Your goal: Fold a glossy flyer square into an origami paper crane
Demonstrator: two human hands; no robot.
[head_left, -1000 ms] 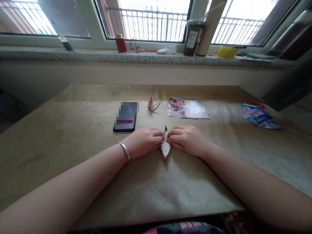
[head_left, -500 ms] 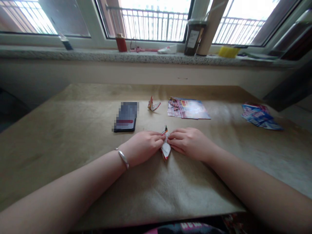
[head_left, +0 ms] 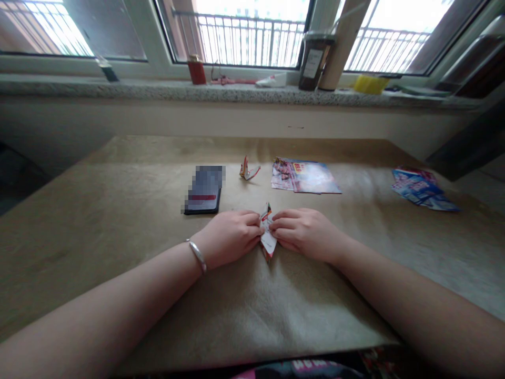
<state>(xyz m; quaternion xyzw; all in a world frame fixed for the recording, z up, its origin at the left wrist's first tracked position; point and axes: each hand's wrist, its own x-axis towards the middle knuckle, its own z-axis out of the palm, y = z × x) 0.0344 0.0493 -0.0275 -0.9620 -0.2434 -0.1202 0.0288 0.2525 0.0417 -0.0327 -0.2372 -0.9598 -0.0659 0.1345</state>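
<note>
A narrow diamond of folded paper (head_left: pixel 268 241), white with red and orange printed edges, lies on the table between my hands. My left hand (head_left: pixel 233 231), with a silver bangle at the wrist, pinches its left edge. From the right, my right hand (head_left: pixel 302 231) has its fingertips closed on the other edge and partly over the white face. Both thumbs are mostly hidden. Beyond the hands stands a small folded paper figure (head_left: pixel 248 169) with red-edged points.
A phone (head_left: pixel 204 189) with a blurred screen lies left of the paper figure. Printed leaflets (head_left: pixel 313 176) lie behind my right hand, and blue-and-red leaflets (head_left: pixel 422 188) at the far right. Behind the table (head_left: pixel 98 221), a stone windowsill (head_left: pixel 150 90) holds a dark jar (head_left: pixel 313 63).
My left fingers have drawn back slightly to the left, baring more of the folded paper's white and printed face. My right hand has barely moved.
</note>
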